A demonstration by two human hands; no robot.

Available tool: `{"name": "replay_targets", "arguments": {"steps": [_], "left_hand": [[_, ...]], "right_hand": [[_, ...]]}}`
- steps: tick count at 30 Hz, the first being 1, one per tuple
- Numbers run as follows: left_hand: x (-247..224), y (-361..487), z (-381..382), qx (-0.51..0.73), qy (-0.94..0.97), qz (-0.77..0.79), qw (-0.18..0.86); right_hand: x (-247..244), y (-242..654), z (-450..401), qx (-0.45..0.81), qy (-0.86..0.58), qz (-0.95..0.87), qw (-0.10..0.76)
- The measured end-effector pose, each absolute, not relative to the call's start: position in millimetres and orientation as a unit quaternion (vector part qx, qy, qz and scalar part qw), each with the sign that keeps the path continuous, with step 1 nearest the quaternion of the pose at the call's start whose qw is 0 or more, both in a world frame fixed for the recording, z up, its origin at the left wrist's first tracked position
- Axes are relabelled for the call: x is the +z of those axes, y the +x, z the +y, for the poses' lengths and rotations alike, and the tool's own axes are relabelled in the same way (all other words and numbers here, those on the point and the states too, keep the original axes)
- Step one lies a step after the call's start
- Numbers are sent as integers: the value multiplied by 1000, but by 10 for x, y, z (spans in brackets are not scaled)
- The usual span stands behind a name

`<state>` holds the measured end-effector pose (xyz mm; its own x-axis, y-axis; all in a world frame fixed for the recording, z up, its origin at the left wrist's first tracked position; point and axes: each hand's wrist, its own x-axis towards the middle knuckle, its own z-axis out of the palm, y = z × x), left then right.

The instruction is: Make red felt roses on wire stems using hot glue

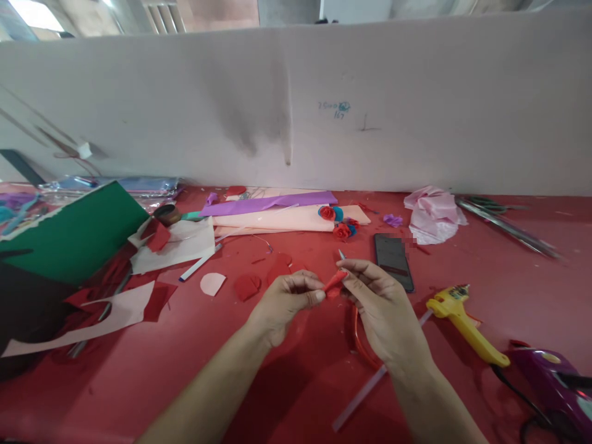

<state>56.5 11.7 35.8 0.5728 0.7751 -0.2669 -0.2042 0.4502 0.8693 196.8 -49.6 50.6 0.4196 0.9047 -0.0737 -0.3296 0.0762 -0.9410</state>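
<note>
A small piece of red crepe paper [334, 282], partly rolled or folded, is pinched between my two hands above the red table [277, 394]. My left hand [289, 302] grips its lower left end with thumb and fingers. At the upper right end, my right hand [382, 302] pinches it between thumb and forefinger. Under my right hand lie scissors with red handles [356, 336], mostly covered; a pointed metal tip shows past the fingers. Red paper petals [247, 287] and a pale pink petal [213, 283] lie left of my hands.
Red paper roses [342, 230] with blue bits rest beyond my hands, by folded peach paper [282, 220] and a purple strip [272, 202]. A phone [393, 262], yellow glue gun [467, 324] and purple device [550, 382] are rightward. Leftward are a marker [200, 263] and green sheet [87, 237].
</note>
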Motion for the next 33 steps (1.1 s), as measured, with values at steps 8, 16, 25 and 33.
{"name": "replay_targets", "arguments": {"steps": [8, 16, 25, 33], "left_hand": [[353, 548, 118, 316, 461, 306, 771], [399, 497, 146, 273, 467, 300, 786], [434, 468, 167, 225, 442, 281, 822], [354, 473, 180, 261, 430, 307, 808]], "right_hand": [[505, 1977, -517, 445, -502, -306, 675], [521, 2030, -542, 444, -508, -416, 609], [537, 2026, -535, 481, -480, -433, 592], [545, 2021, -525, 487, -494, -378, 613]]}}
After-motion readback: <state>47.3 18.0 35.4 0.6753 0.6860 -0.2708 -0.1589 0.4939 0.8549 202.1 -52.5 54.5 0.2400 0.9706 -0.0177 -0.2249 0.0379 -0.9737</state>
